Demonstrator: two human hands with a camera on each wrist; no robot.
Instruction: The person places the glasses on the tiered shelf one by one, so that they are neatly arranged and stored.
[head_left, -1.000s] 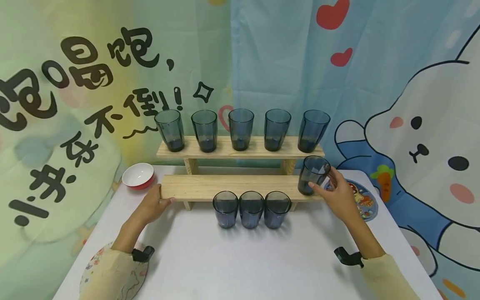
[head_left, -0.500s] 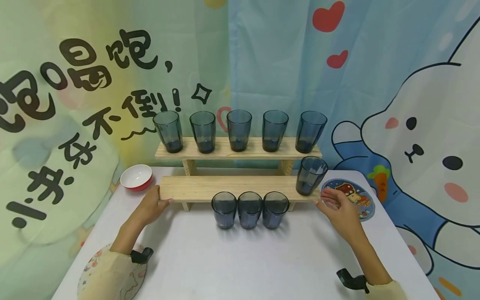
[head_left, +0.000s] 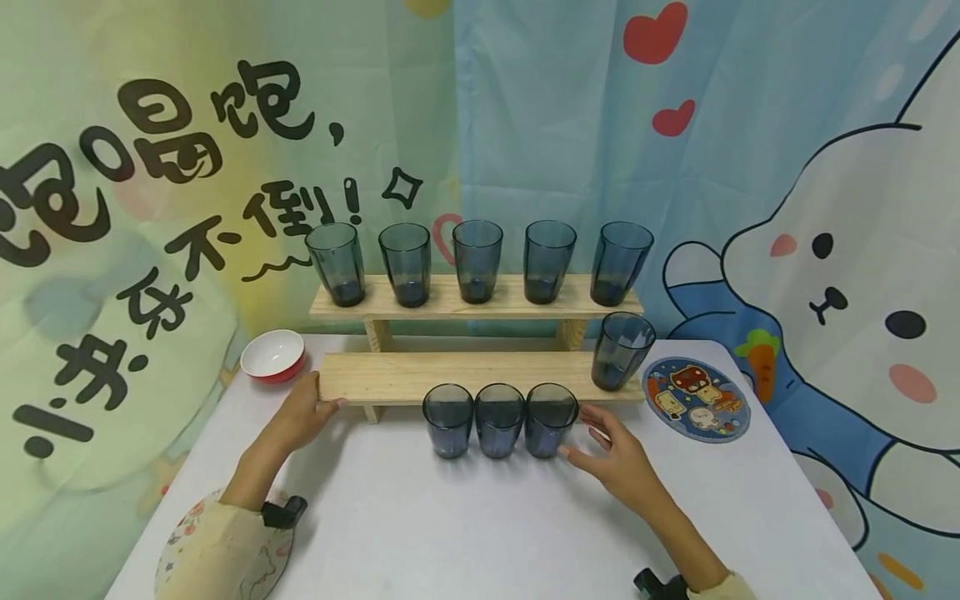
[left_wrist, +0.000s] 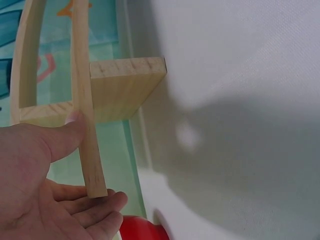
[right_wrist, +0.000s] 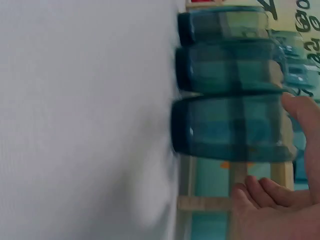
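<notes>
My left hand (head_left: 302, 414) holds the left end of a two-tier wooden shelf (head_left: 390, 377); in the left wrist view the thumb lies on one face of the board (left_wrist: 86, 130) and the fingers round its end. Three blue-grey glasses stand side by side on the table before the shelf. Beside the rightmost glass (head_left: 550, 423) is my right hand (head_left: 618, 462), thumb and fingers spread apart and gripping nothing. The right wrist view shows the thumb near the rim of that glass (right_wrist: 230, 127); whether it touches is unclear. One glass (head_left: 621, 354) stands upright on the lower tier's right end.
Several matching glasses (head_left: 477, 262) line the upper tier (head_left: 442, 287). A red-and-white bowl (head_left: 273, 356) sits left of the shelf. At right lies a round blue patterned mat (head_left: 701, 400), and another patterned round mat (head_left: 262, 558) is partly under the left forearm. A printed curtain hangs behind.
My right hand has let go of the glass on the lower tier's right end and moved left and toward me, to the rightmost table glass. The left hand stays on the shelf.
</notes>
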